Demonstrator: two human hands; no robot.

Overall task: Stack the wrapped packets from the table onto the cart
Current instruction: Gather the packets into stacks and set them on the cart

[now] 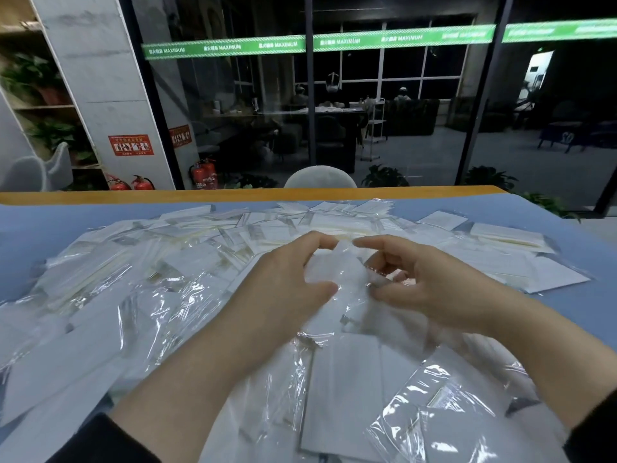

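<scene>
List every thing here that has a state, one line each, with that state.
left hand: fingers curled, gripping the left edge of the held packet
right hand: fingers curled, pinching the right edge of that packet
held packet: lifted above the pile, blurred
packet pile: loose, overlapping, not stacked
table: largely covered by packets
cart: not in view

Dark glass wall (384, 105), green banner strip (314, 41), fire extinguishers (203, 173), plant shelves (50, 105)

Dim indoor light from overhead. Glare streaks the plastic wrappers (160, 305). The hands (337, 279) blur slightly, and the edges bow.
</scene>
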